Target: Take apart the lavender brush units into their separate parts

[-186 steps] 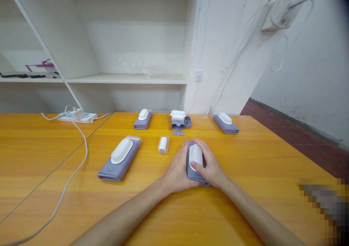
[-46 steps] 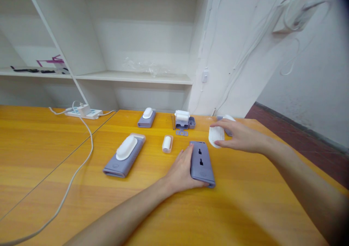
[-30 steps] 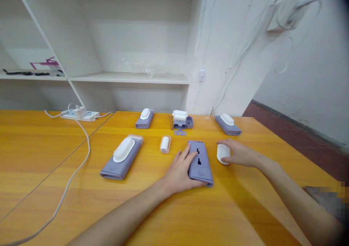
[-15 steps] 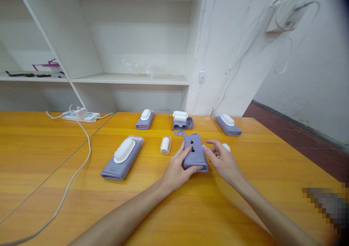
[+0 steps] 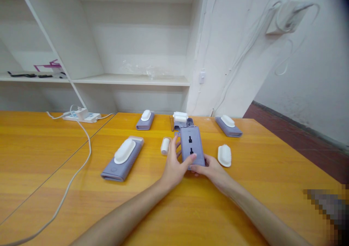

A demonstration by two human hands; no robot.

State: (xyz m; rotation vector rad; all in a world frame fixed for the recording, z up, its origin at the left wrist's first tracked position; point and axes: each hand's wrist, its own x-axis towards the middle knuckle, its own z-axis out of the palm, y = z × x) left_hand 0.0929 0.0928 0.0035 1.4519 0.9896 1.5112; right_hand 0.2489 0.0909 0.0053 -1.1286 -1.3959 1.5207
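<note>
A purple-grey plastic case (image 5: 192, 137) is held tilted up above the wooden table, its face with two black keyhole-shaped slots turned toward me. My left hand (image 5: 176, 164) grips its left side, thumb across the face by the lower slot and fingers behind. At the lower right corner, my right hand (image 5: 214, 169) is closed around the edge, with some fingers hidden under the case. To the right lies a loose white oval plastic piece (image 5: 224, 155). Just left of my left hand sits a small clear box with a white cylinder (image 5: 165, 146) in it.
Similar cases with white oval pieces on top lie at the left (image 5: 122, 158), back left (image 5: 145, 120) and back right (image 5: 228, 126). Behind the held case are white and purple parts (image 5: 180, 117). A power strip (image 5: 81, 115) and its cable (image 5: 88, 144) lie at the left.
My right hand has come in from the right side and closed on the case's lower corner. The case is tilted up more, and the white oval piece is now uncovered.
</note>
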